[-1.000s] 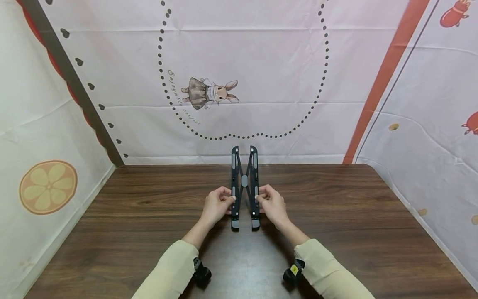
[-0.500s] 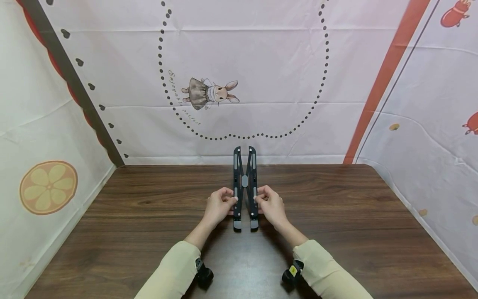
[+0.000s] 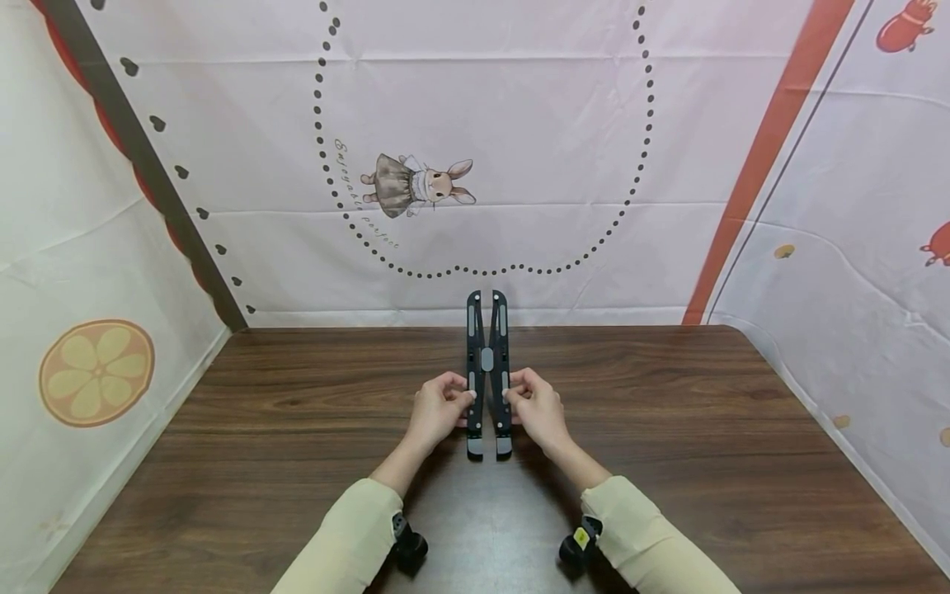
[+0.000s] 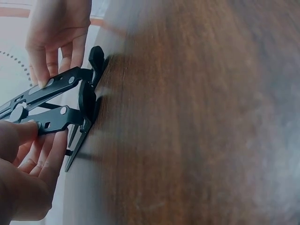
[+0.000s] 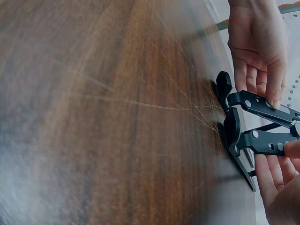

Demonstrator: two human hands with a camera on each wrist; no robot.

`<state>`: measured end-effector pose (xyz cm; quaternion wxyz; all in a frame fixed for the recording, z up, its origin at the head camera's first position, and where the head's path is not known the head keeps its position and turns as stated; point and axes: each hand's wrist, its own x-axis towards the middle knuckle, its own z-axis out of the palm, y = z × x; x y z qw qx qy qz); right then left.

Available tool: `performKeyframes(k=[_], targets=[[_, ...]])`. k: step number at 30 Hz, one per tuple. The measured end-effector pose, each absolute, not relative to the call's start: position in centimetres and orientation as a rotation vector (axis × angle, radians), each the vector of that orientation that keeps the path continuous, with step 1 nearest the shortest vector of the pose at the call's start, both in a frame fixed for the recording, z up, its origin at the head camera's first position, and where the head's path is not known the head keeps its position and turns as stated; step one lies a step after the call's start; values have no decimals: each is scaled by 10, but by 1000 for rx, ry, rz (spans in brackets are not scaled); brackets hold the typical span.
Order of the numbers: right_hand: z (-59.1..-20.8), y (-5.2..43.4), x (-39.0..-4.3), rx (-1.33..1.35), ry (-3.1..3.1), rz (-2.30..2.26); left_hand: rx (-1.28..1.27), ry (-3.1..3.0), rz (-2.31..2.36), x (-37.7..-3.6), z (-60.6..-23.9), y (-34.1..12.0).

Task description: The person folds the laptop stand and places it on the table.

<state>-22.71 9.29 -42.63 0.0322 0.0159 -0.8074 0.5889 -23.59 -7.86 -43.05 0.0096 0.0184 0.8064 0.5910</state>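
A black folding laptop stand (image 3: 476, 330) with grey pads stands on the wooden table, its two long arms nearly parallel and joined by a grey central pivot. My left hand (image 3: 438, 404) pinches the left arm near its front end, thumb on top and fingers beneath. On the other side, my right hand (image 3: 538, 404) pinches the right arm the same way. In the left wrist view, the front hooks of the stand (image 4: 58, 119) turn upward and its lower legs reach the table. The right wrist view shows both hands on the stand (image 5: 267, 143) from the opposite side.
The dark wooden table (image 3: 297, 445) spreads out around the stand. A white printed cloth (image 3: 534, 148) hangs behind it and along both sides. A small black camera (image 3: 408, 549) is strapped at the left wrist, another camera (image 3: 575, 551) at the right.
Both hands have moved inward, bringing the laptop stand's two arms closer together. The gap between them has narrowed, and both hands have kept their grip.
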Motion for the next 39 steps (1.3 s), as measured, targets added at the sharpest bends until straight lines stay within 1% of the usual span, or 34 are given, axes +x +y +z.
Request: performKeyframes(k=[39], targets=[[-426, 91, -227, 25, -2464, 1841, 67, 2530, 1886, -236, -429, -58]])
